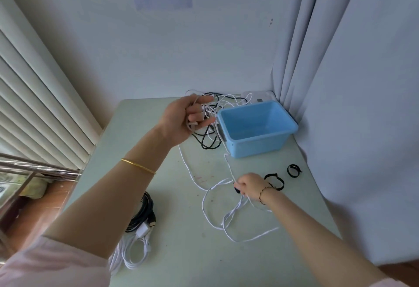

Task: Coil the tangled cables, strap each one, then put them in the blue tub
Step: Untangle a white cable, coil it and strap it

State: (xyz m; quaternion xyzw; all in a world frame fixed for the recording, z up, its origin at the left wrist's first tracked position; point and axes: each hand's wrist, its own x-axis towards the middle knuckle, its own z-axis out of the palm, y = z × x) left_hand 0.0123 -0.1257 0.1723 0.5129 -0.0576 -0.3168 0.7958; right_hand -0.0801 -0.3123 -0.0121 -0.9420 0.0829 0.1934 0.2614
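A pale green desk [181, 252] filled a corner, with blinds [34, 105] at the left and a curtain [340, 82] crowding its right edge. The blue tub [258, 148] sat at the upper right, against a cable tangle [217, 105]. The raised left hand [183, 119] gripped white cable [226, 215] wound round its fingers. The right hand [248, 184] pinched its loops on the desk, just beside two black straps [271, 175]. Coiled cables [145, 209] lay at the lower-left edge, and the desk's centre lay open.

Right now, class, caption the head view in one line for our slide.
Left hand holds up a white cable, right hand grips white loops near the empty blue tub.
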